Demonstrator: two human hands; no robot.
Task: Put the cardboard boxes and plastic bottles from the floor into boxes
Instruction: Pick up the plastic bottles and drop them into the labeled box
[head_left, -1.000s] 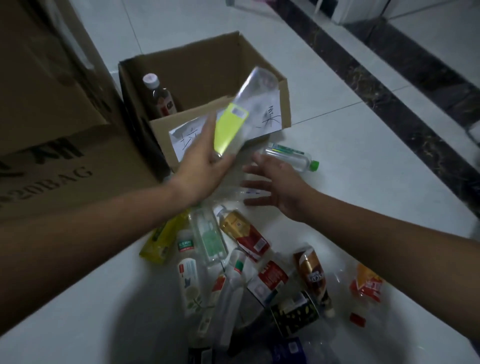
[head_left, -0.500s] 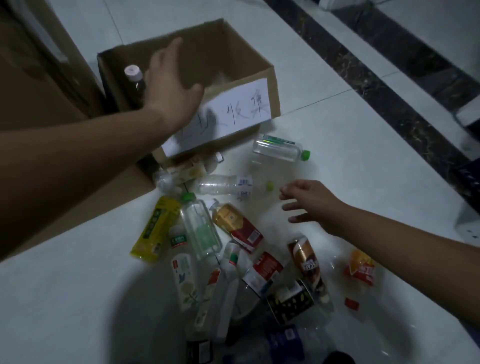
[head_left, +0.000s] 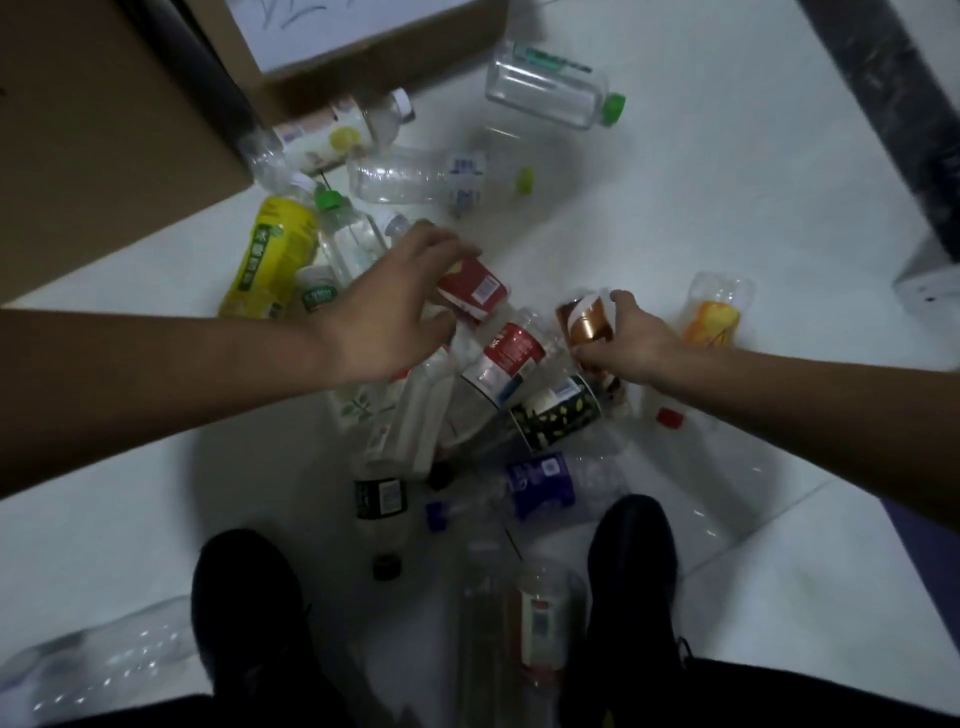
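**Both hands on bottles in the floor pile**

Head view. A person stands over a heap of plastic bottles on the white tiled floor (head_left: 701, 218), with black shoes (head_left: 249, 618) at the near edge of the heap.

The left hand (head_left: 387, 312) reaches in from the left and lies over a red-label bottle (head_left: 475, 288) in the middle of the heap. Its fingers (head_left: 441, 243) curl over the far side of that bottle and the thumb sits on the near side, so the bottle is clasped between them. The right hand (head_left: 636, 343) comes in from the right and grips a brown bottle (head_left: 584, 322), with the forefinger hooked over the top and the thumb underneath. Both bottles are down among the others, not in a box.

Between the two hands a second red bottle (head_left: 506, 358) lies tilted, touching a black-label bottle (head_left: 556, 413) on its near side. An orange-label bottle (head_left: 711, 317) lies just beyond the right hand. A yellow bottle (head_left: 275, 254) lies left of the left hand, beside a large carton (head_left: 104, 130).

At the top edge stands a cardboard box (head_left: 457, 41) with a white sheet (head_left: 337, 31) on its front. A green-capped bottle (head_left: 550, 85) lies on its side just right of it. A loose green cap (head_left: 525, 181) lies near a clear bottle (head_left: 410, 179).
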